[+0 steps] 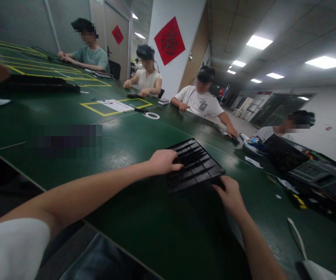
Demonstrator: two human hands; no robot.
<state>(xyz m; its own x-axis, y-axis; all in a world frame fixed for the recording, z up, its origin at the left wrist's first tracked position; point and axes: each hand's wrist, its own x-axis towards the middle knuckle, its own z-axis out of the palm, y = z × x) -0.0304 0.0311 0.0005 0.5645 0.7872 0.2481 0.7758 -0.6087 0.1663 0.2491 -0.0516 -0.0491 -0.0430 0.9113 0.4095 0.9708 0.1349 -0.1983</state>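
Note:
A black tray (pixel 197 165) with a grid of compartments is tilted over the green table (pixel 144 221), held between both hands. My left hand (pixel 164 161) grips its left edge, with the thumb over the rim. At the lower right corner, my right hand (pixel 228 190) pinches the tray, its thumb in front and other fingers partly hidden behind. The compartments look dark, and small contents, if any, cannot be made out.
Beyond the tray lie a white tape roll (pixel 152 116) and a white sheet (pixel 115 105) inside yellow tape lines. Dark equipment (pixel 325 175) fills the right side. A white cable (pixel 297 235) lies at the lower right. Several people sit around the table.

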